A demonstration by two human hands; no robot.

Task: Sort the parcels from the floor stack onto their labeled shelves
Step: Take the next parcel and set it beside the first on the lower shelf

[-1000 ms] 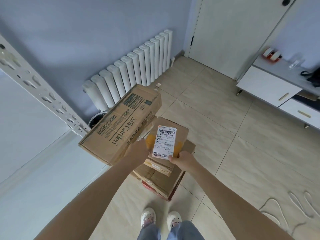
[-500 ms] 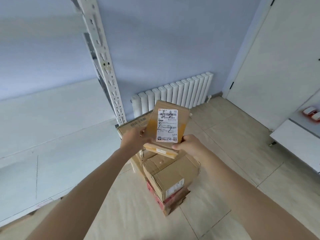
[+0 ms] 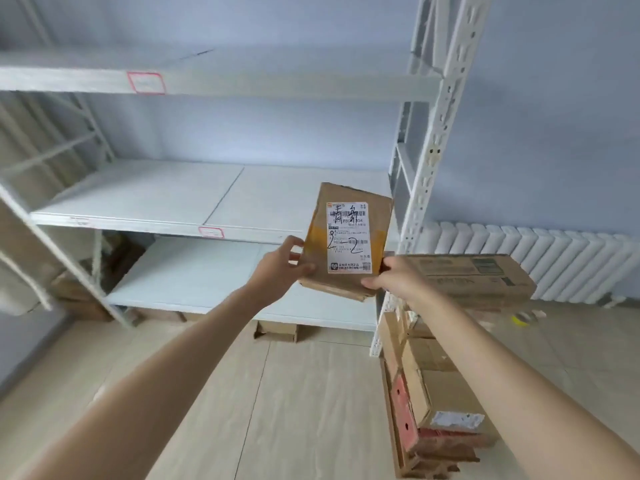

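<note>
While both arms are reaching forward in the head view, the scene is reading as follows.

Hands: two are showing. The left hand (image 3: 284, 263) is gripping the parcel's left edge with thumb on top and fingers curled under; the right hand (image 3: 391, 277) is pinching its lower right corner, fingers curled round the edge.

Parcel (image 3: 346, 240): one is being held up between the two hands, tilted slightly, its labelled face turned to the camera. It is hanging in the air in front of the rack, level with the gap between the middle and lower boards, touching neither.

Label (image 3: 348, 237): one white sheet is covering most of the parcel's face, with printed barcodes and handwritten marks including "2-2".

Rack (image 3: 415, 202): one white metal frame is standing against the blue wall, with three boards showing: upper, middle and lower.

Tags: two red-edged ones are sitting on the board fronts, one on the upper board (image 3: 145, 83), one on the middle (image 3: 211, 232); their writing is too blurred to read.

Stack (image 3: 440, 393): one pile of cardboard boxes is standing on the floor at the right, just beside the rack's post and below the right hand; a long box (image 3: 474, 275) is lying across its top. The count of boxes is unclear.

Radiator (image 3: 540, 258): one white one is lining the wall behind the stack.

Floor (image 3: 294, 410): beige tiles are running under everything.
</note>
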